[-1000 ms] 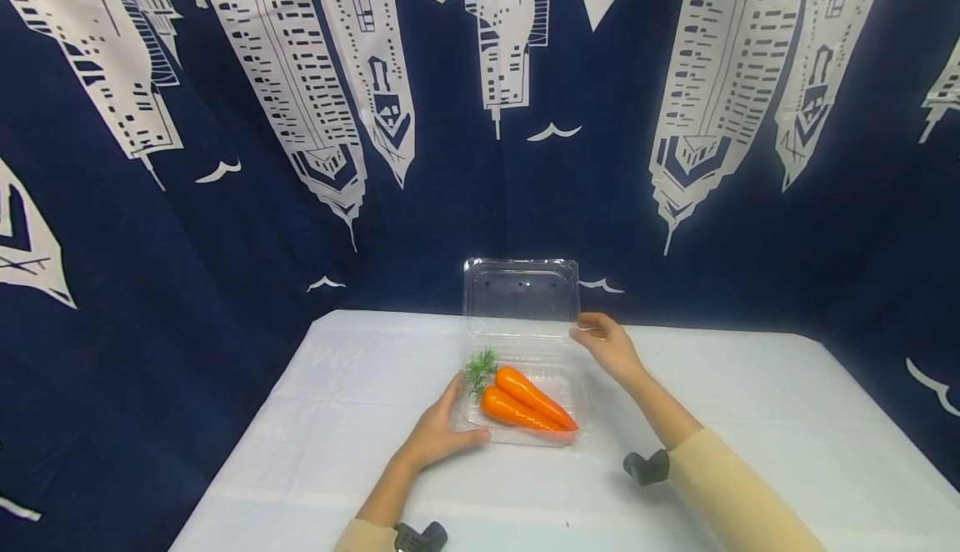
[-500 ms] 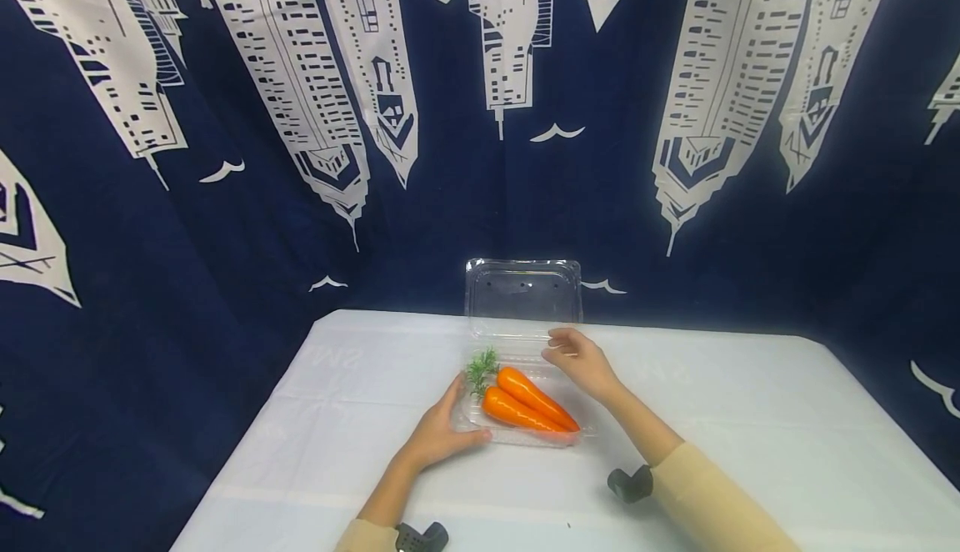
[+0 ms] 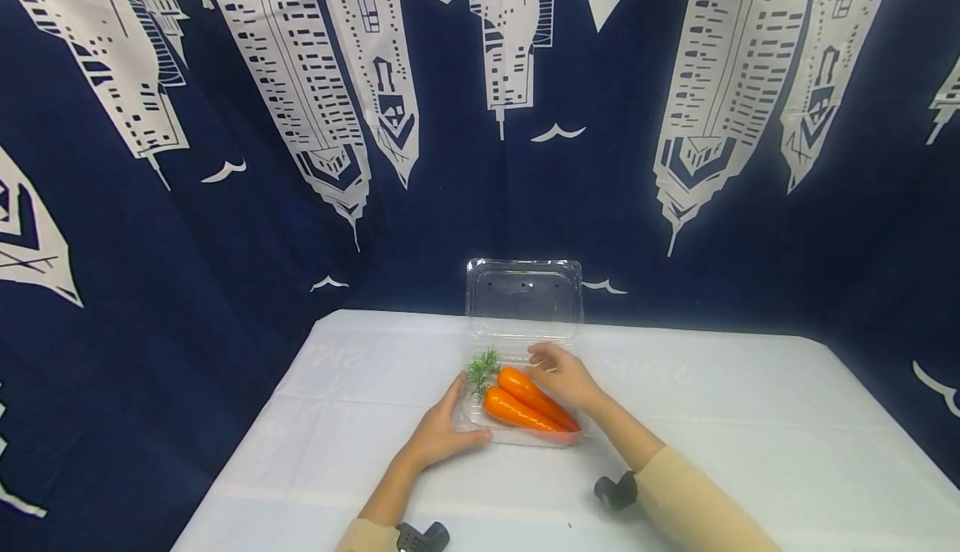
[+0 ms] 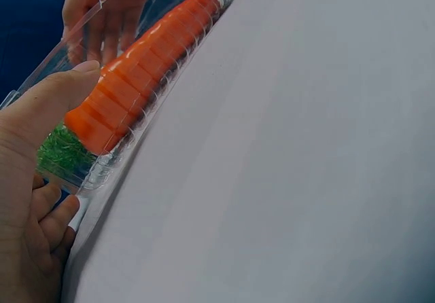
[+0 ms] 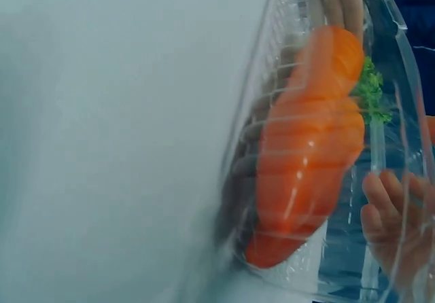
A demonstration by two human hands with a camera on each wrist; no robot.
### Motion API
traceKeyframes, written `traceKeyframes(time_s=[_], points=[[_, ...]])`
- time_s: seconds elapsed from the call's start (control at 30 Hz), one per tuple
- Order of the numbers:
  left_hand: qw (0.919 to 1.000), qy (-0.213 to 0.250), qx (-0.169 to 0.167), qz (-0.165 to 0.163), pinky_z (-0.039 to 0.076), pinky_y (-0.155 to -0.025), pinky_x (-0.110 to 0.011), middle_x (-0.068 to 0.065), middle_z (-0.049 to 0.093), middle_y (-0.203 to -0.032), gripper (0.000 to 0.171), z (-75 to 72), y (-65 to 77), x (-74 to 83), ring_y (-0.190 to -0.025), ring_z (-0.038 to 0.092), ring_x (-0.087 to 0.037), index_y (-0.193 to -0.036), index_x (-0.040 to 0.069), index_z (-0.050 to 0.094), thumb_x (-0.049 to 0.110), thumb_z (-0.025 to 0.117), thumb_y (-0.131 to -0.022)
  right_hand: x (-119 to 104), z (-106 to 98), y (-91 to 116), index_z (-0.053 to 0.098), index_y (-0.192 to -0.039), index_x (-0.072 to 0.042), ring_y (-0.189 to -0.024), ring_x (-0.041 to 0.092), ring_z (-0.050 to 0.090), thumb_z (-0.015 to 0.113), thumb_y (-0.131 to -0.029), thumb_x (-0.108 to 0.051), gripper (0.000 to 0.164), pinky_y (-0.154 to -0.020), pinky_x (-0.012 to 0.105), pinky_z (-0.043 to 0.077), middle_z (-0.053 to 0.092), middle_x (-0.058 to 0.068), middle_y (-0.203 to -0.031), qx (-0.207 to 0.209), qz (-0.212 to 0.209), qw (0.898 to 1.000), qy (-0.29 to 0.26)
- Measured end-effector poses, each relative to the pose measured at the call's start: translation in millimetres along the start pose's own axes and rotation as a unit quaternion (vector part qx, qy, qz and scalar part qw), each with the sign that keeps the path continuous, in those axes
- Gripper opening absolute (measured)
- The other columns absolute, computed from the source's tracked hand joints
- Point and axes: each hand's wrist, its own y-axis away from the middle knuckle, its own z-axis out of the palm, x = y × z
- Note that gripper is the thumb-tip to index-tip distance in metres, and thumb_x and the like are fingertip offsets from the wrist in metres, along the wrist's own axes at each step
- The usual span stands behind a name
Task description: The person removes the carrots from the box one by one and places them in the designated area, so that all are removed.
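Two orange carrots with green tops (image 3: 482, 367) lie side by side in a clear plastic clamshell container (image 3: 528, 440). Its lid (image 3: 523, 295) stands raised at the back. My left hand (image 3: 437, 435) holds the container at its near left corner, thumb on the front wall and fingers along the left side. In the left wrist view that thumb (image 4: 71, 89) laps over the rim. My right hand (image 3: 567, 378) is over the container's right part, close above the farther carrot (image 3: 514, 379), its fingers loosely bent. The nearer carrot (image 3: 517, 410) shows fully in the head view.
A white cloth covers the table (image 3: 735, 419) under the container. Behind it hangs a navy curtain (image 3: 450, 218) printed with white buildings, close behind the raised lid. Dark wrist cameras (image 3: 617, 492) sit on both wrists by the beige sleeves.
My right hand has left the lid's right lower edge and moved left and toward me, over the carrots. The lid stays raised. My left hand has kept its place on the container.
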Motion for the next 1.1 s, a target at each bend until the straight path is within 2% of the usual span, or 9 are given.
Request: traceKeyframes(time_s=[0.2,0.5,0.83,1.1], points=[[1.0000,-0.003,0.000,-0.004,0.029,-0.102,-0.055,-0.012,0.030,-0.147,0.107,-0.6,1.0,1.1,-0.131,0.031,-0.032,-0.149,0.018,0.017,0.058,0.073,-0.067,6.2,8.4,-0.9,0.056,-0.117,0.002,-0.094,0.027,0.059,0.064,-0.083,-0.013,0.038,-0.081,0.040,0.051,0.063,0.012,-0.106,-0.003,0.000,1.000,0.016],[1.0000,0.000,-0.001,-0.004,0.028,-0.102,-0.055,-0.011,0.028,-0.148,0.107,-0.7,1.2,2.9,-0.132,0.029,-0.032,-0.149,0.019,0.017,0.058,0.073,-0.066,10.3,18.6,-0.8,0.057,-0.115,0.000,-0.094,0.026,0.059,0.068,-0.079,-0.010,0.039,-0.083,0.043,0.049,0.063,0.010,-0.104,-0.003,0.009,0.999,0.047],[1.0000,0.002,0.000,-0.008,0.028,-0.102,-0.056,-0.012,0.030,-0.147,0.106,-1.8,2.8,3.1,-0.132,0.030,-0.033,-0.149,0.020,0.017,0.058,0.073,-0.066,12.7,23.5,-1.6,0.057,-0.116,0.000,-0.092,0.027,0.059,0.070,-0.077,-0.008,0.042,-0.083,0.043,0.049,0.063,0.011,-0.102,-0.024,0.018,0.997,0.072],[1.0000,-0.001,-0.001,0.000,0.028,-0.103,-0.055,-0.010,0.028,-0.148,0.107,-1.5,1.8,3.1,-0.132,0.029,-0.032,-0.149,0.019,0.017,0.058,0.073,-0.067,15.0,23.4,-2.1,0.059,-0.110,0.000,-0.086,0.025,0.060,0.076,-0.072,-0.010,0.043,-0.080,0.040,0.050,0.064,0.010,-0.096,-0.024,0.031,0.994,0.100]])
